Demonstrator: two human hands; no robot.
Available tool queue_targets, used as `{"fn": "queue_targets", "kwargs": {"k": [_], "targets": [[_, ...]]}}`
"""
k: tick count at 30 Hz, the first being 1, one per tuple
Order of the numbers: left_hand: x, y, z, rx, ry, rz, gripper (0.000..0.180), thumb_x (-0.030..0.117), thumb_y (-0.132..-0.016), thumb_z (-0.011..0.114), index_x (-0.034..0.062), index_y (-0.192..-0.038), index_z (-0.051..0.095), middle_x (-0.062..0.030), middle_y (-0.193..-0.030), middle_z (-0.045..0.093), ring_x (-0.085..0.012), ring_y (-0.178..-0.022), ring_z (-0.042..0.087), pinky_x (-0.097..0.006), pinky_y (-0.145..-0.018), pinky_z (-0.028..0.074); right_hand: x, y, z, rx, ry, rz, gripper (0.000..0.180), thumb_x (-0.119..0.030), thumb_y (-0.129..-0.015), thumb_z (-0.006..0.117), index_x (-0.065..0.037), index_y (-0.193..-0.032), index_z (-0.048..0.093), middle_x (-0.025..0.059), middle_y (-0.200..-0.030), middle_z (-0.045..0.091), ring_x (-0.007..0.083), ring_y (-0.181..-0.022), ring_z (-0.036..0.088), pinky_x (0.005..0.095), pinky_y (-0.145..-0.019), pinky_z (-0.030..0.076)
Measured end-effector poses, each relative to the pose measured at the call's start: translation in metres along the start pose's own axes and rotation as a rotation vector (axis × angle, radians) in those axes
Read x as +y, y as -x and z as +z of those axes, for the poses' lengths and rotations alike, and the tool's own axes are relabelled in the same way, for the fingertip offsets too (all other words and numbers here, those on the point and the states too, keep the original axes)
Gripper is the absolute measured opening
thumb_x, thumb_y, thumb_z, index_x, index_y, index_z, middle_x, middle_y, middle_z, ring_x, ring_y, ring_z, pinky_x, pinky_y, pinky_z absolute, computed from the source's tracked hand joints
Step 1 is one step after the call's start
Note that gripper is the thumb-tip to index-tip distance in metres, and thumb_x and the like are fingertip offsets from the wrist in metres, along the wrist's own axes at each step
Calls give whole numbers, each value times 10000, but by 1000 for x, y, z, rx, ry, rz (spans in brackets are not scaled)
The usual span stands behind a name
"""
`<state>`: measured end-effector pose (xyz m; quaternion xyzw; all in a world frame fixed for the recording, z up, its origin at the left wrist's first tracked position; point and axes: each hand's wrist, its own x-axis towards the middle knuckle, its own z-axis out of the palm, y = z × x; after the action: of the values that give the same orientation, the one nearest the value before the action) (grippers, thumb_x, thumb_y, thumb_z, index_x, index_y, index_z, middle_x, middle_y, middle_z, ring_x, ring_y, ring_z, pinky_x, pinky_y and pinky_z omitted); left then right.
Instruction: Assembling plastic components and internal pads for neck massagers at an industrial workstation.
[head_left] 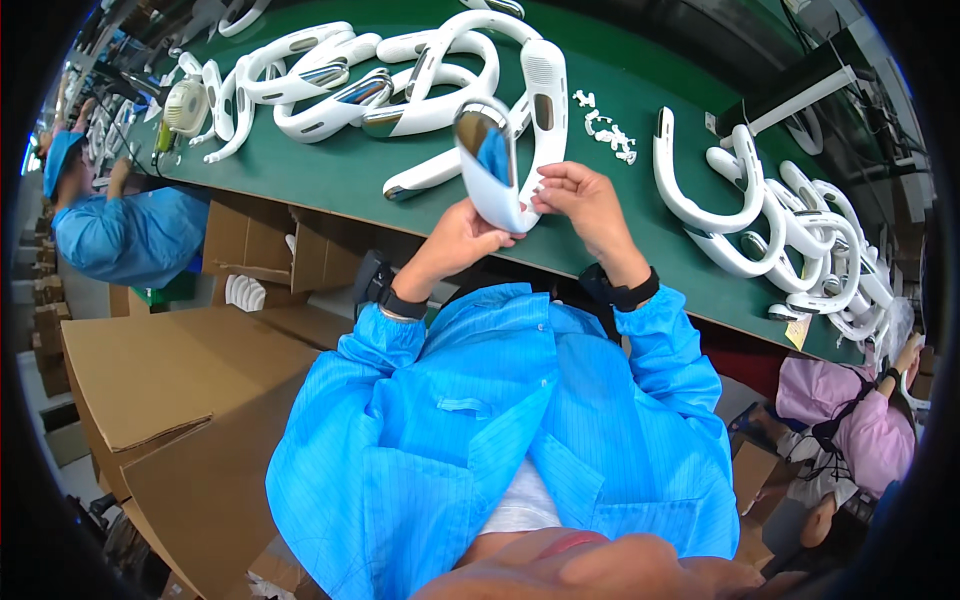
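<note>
A white U-shaped neck fan (549, 110) with mirror-like silver panels is held up at the table's near edge, its two ends pointing away from me. My left hand (462, 242) is closed around the bottom of its curve on the left side. At the right side of that curve, my right hand (592, 212) has thumb and forefinger pinched together against the inner edge. Whether a small part sits between those fingertips is hidden. Several small white plastic pieces (607, 132) lie on the table beyond my right hand.
The green table (610, 235) bears several neck fans (330, 75) at the far left and a tangled pile of them (800, 230) at right. A small desk fan (187, 107) stands far left. Cardboard boxes (180, 370) are at my left. Co-workers sit left (135, 235) and right (850, 410).
</note>
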<state>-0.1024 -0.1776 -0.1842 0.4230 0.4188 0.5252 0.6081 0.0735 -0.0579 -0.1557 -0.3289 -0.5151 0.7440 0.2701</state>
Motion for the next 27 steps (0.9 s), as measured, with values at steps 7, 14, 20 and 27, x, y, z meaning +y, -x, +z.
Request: {"fn": "queue_targets", "kwargs": {"k": [7, 14, 20, 27], "targets": [[-3, 14, 23, 175, -312, 110, 338, -21, -688, 717, 43, -986, 571, -103, -1128, 555, -207, -1071, 545, -339, -913, 435, 29, 6, 5, 106, 206, -143, 234, 20, -777, 653, 55, -1003, 601, 108, -892, 658, 149, -759, 647, 247, -689, 535], [-23, 26, 29, 230, -391, 128, 583, 31, -687, 742, 32, -1219, 504, -121, -1201, 567, -181, -1088, 555, -285, -915, 433, 37, 28, 15, 224, 627, -304, 228, 13, -712, 686, -4, -936, 648, 115, -857, 667, 197, -761, 652, 279, -678, 514], [-16, 24, 15, 108, -214, 71, 386, 14, -721, 706, 63, -1100, 646, -170, -1396, 425, -242, -1267, 447, -313, -943, 414, 44, 33, 7, 188, 729, -439, 141, -9, -727, 683, -46, -864, 685, 93, -840, 660, 246, -740, 637, 308, -679, 511], [-4, 14, 3, 30, 70, -57, 185, 108, -855, 567, -10, -966, 656, -168, -1343, 474, -221, -1152, 523, -301, -877, 446, 43, 38, 14, 172, 997, -536, 228, 20, -701, 652, -32, -922, 671, 100, -919, 646, 252, -820, 626, 328, -700, 519]]}}
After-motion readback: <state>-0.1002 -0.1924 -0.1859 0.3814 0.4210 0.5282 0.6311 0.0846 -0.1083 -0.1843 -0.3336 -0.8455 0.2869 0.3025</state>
